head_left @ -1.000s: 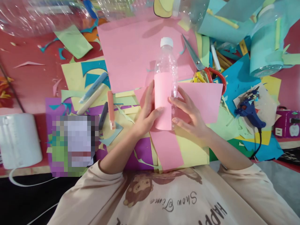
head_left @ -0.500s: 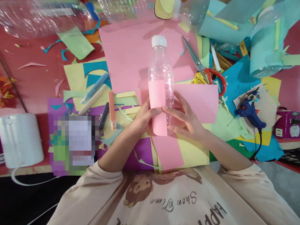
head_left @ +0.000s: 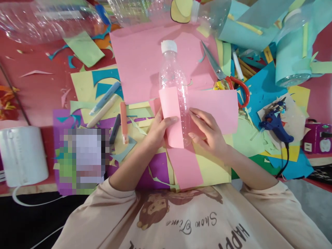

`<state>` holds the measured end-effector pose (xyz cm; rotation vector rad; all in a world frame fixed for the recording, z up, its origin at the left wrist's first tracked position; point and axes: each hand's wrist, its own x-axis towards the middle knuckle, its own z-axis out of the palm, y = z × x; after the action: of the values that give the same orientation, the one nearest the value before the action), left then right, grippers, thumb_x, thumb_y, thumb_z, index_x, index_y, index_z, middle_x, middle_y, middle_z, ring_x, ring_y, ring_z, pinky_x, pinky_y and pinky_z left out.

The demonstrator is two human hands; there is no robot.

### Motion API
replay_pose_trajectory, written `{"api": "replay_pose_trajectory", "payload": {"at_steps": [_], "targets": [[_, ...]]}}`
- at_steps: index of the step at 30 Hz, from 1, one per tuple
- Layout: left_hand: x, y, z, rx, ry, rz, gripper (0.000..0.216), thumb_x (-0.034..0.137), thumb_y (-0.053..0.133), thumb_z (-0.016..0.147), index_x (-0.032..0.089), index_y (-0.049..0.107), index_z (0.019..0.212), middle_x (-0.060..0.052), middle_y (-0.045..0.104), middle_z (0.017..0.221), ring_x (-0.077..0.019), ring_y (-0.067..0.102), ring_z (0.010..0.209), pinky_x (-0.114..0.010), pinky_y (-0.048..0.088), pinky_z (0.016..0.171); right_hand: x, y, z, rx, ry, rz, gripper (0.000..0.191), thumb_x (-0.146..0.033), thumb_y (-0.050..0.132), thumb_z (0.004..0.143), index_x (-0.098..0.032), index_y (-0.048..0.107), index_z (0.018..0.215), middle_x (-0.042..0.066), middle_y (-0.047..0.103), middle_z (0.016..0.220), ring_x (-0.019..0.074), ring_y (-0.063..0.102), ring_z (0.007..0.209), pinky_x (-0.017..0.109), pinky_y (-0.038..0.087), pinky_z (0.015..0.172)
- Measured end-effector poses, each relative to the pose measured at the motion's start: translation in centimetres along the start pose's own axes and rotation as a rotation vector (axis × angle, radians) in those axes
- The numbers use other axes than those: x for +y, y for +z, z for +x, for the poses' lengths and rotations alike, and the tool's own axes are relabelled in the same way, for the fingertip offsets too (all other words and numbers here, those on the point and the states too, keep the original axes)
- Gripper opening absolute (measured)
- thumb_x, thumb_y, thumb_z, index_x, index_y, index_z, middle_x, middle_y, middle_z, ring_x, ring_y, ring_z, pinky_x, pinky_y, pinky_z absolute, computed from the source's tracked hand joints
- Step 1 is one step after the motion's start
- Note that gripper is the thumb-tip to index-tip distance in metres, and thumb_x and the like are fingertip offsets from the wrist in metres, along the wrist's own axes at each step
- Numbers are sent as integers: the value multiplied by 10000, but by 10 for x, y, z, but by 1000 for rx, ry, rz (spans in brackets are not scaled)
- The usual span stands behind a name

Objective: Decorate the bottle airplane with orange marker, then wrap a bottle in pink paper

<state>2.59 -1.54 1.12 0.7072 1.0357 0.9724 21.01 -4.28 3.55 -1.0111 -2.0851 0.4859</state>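
A clear plastic bottle [head_left: 172, 69] with a white cap lies in front of me, its neck pointing away and a little left. Pink paper [head_left: 171, 117] covers the left side of its lower half, and a pink flap [head_left: 220, 110] spreads out to the right from under or behind it. My left hand [head_left: 160, 128] grips the bottle from the left, thumb pressed on the pink paper. Beside the bottle's right edge is my right hand [head_left: 209, 131], fingers apart, fingertips at or just off the plastic. Whether they touch it is unclear.
Red-handled scissors [head_left: 219, 72] lie right of the bottle. A blue glue gun [head_left: 276, 124] with a cord rests farther right. Markers [head_left: 123, 122] and paper scraps cover the left. More bottles [head_left: 294, 52] stand or lie at the back.
The bottle has shifted and tilted slightly left at its capped end. My right hand's fingers have come off the pink paper and moved right; my left hand stays on the bottle.
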Motion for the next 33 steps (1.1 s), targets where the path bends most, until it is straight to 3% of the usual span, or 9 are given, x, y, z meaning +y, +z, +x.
{"api": "replay_pose_trajectory", "payload": {"at_steps": [9,13,16,20,23,27,30,33], "targets": [[3,2,-1,18,-10,15,606,409,712,627,220,561,1183,-62,689,1061,-285,669,986,-394,559,835,0,-5,2,43,115,-42,482,-303,496,944,-219,423,1413,140,567,1328,258,556,1251,461,518,1026],[4,3,-2,29,-17,41,604,420,704,644,212,551,1190,-67,686,1066,-284,665,977,-390,550,812,-3,-6,1,69,108,6,408,-271,508,932,-247,482,1339,110,636,1182,244,616,1129,442,561,940],[4,3,-2,9,-16,39,597,434,703,660,220,548,1194,-59,686,1044,-280,663,969,-382,545,796,-3,-5,0,25,33,25,545,-292,490,938,-268,347,1464,103,622,1244,245,601,1158,437,554,952],[4,3,-2,-2,-6,33,568,428,729,672,227,571,1179,-56,688,1052,-274,653,992,-351,539,798,2,-1,1,-115,-123,-46,656,-374,432,970,-260,163,1557,98,488,1463,261,393,1414,468,423,1129],[3,2,-3,-16,1,44,561,424,734,697,238,572,1201,-54,684,1103,-265,650,1014,-339,539,822,5,0,2,-171,-133,-71,642,-412,382,989,-232,157,1562,108,485,1474,240,343,1451,452,412,1143],[6,5,-3,-48,36,-10,589,513,705,724,250,565,1232,-41,687,1130,-264,645,1072,-341,547,867,7,-2,2,-137,-138,-67,666,-378,455,969,-204,193,1555,119,487,1480,246,353,1450,462,421,1142],[12,8,-1,-71,-60,-125,561,622,566,767,204,606,1139,-68,720,1049,-312,640,1116,-408,561,887,8,-3,2,-101,-130,-34,688,-369,470,962,-240,159,1562,89,445,1521,249,366,1448,479,428,1142],[17,8,0,-143,-114,-157,565,651,568,730,203,631,1069,-67,739,983,-336,643,1121,-435,572,883,8,-2,2,-82,-135,8,710,-341,500,951,-237,155,1562,93,412,1544,239,363,1451,468,421,1154]]}}
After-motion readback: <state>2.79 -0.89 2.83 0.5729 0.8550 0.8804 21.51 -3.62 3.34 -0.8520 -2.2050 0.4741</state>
